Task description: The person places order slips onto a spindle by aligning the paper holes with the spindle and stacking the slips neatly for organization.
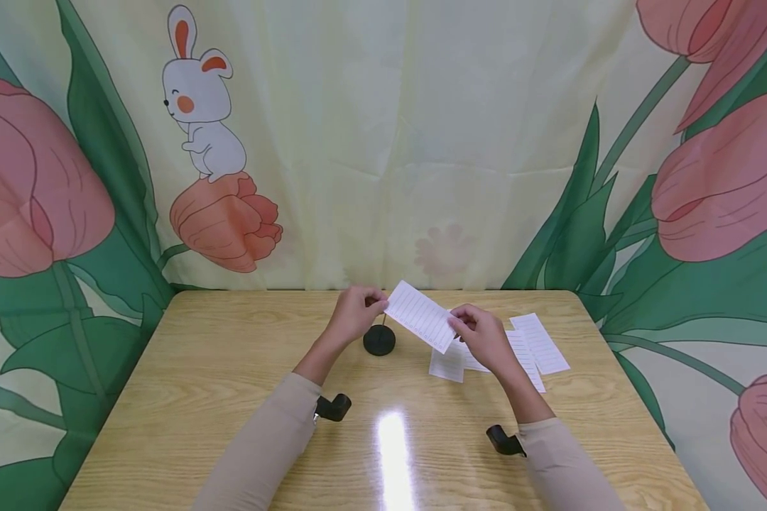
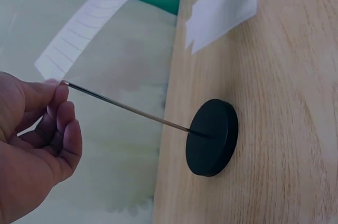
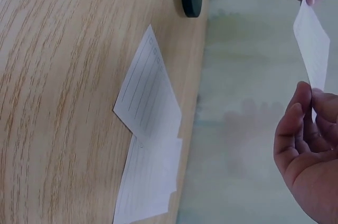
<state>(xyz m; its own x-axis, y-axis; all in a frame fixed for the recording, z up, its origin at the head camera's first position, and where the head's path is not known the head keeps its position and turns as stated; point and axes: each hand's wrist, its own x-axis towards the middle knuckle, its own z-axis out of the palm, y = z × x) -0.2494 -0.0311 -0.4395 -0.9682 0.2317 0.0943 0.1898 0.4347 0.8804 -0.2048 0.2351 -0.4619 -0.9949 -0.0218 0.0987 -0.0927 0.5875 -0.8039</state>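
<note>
A lined paper slip [image 1: 418,317] is stretched at a slant between both hands above the table. My left hand [image 1: 356,312] pinches its left end between thumb and forefinger. At the opposite end, my right hand [image 1: 483,339] pinches the slip's edge. Below the left hand stands a bill spike with a round black base [image 1: 379,341] and a thin upright metal rod [image 2: 127,109]. In the left wrist view, the rod's tip meets the left fingertips at the slip's corner; whether it pierces the paper cannot be told.
Several loose lined slips [image 1: 541,344] lie partly overlapping on the wooden table [image 1: 230,397], beneath and beyond the right hand. A printed curtain [image 1: 371,142] hangs behind the table's far edge. A black camera mount [image 1: 334,407] sits at the left wrist, another [image 1: 503,440] at the right.
</note>
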